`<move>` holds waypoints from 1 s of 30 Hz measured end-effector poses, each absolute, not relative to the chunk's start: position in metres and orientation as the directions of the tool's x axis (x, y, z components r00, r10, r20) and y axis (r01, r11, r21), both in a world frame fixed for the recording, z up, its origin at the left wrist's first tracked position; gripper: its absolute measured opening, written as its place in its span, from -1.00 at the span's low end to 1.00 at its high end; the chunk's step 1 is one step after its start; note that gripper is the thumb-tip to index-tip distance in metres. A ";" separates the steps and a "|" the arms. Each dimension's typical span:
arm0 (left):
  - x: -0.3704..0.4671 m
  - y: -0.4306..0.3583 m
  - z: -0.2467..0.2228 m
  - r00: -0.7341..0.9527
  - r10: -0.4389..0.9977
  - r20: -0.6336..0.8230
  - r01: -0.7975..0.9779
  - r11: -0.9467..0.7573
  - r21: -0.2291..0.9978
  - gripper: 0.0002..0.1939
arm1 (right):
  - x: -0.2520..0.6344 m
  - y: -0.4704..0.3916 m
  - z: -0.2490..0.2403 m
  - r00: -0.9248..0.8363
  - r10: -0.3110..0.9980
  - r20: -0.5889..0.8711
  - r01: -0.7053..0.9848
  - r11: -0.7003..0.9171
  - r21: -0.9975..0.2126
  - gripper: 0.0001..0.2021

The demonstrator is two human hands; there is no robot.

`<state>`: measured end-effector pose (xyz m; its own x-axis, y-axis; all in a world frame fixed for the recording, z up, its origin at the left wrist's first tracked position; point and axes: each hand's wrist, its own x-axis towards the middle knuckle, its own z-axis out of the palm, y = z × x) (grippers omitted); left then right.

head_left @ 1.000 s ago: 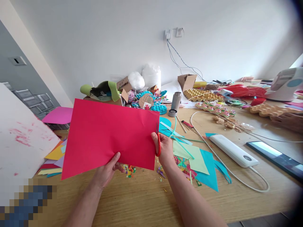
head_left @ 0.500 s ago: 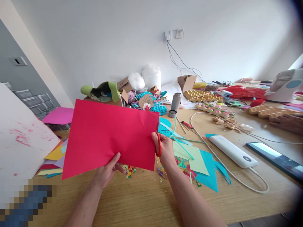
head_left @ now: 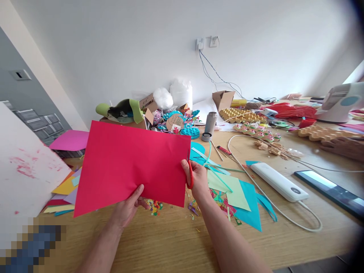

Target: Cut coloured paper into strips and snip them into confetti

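The L hand is pinched on the lower edge of a red sheet. Its thumb lies on the near face, and the other fingers are bent behind, w/ a few fingertips showing below the edge; btwn thumb and fingers there is room only for the paper. Just above this thumb the sheet has a small dent.

The sheet is held up over the table, tilted. It spreads up from the L hand, and its R edge reaches to the R hand.

The R hand is curled around the red handle of the scissors, thumb toward the sheet. The dark blades point up, at the R edge of the sheet; how far apart they stand, I can't tell. Also can't tell if the thumb tip presses on the paper.

Below the sheet, btwn both hands, small coloured paper bits lie on the table. Just to the R of the R hand are a pale green paper and a blue sheet, partly under it. Farther R is a white device w/ cable, then a phone. Beyond the R hand, a grey bottle stands upright. L of the L hand, approx. same level, is a pile of coloured papers.
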<state>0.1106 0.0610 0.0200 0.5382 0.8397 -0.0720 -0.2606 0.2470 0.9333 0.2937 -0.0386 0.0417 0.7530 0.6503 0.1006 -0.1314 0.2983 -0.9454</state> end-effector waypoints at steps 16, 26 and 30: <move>0.111 0.062 0.021 0.486 0.871 -0.064 -0.299 0.235 0.925 -0.65 | 0.291 -0.041 0.049 0.745 0.660 0.093 -0.045 0.188 -0.981 -0.49; 0.110 0.064 0.020 0.475 0.878 -0.058 -0.306 0.226 0.925 -0.61 | 0.293 -0.038 0.045 0.748 0.654 0.113 0.026 0.141 -0.990 -0.51; 0.110 0.063 0.021 0.488 0.870 -0.066 -0.295 0.235 0.926 -0.61 | 0.294 -0.039 0.046 0.732 0.672 0.112 0.013 0.150 -0.989 -0.52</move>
<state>0.1102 0.0631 0.0207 0.4880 0.8704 -0.0658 -0.2947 0.2353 0.9262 0.2938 -0.0389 0.0462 0.7324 0.6716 0.1117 0.0132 0.1499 -0.9886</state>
